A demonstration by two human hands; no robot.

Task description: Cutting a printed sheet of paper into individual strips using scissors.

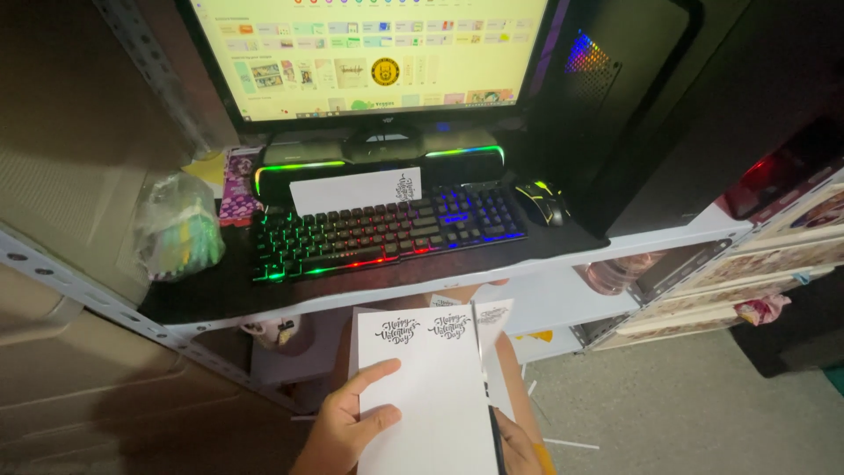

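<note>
View from the head camera, looking down past the counter (527, 251): my left hand (343, 427) grips the left edge of a white printed sheet (431, 387), thumb laid across its face, holding it flat over my lap just below the counter's front edge. My right hand (519, 450) is mostly cut off by the frame; it appears closed on a thin dark blade or scissors (492, 413) running up the sheet's right side, where a narrow strip (492, 321) already stands apart, though the grip itself I cannot tell for sure. I judge the step in hand to be cutting the sheet lengthwise beside its printed lettering. The next move calls for a steady left hold and a straight line. A similar cut card (356, 189) leans behind the lit keyboard (387, 230), below the monitor (369, 53)
</note>
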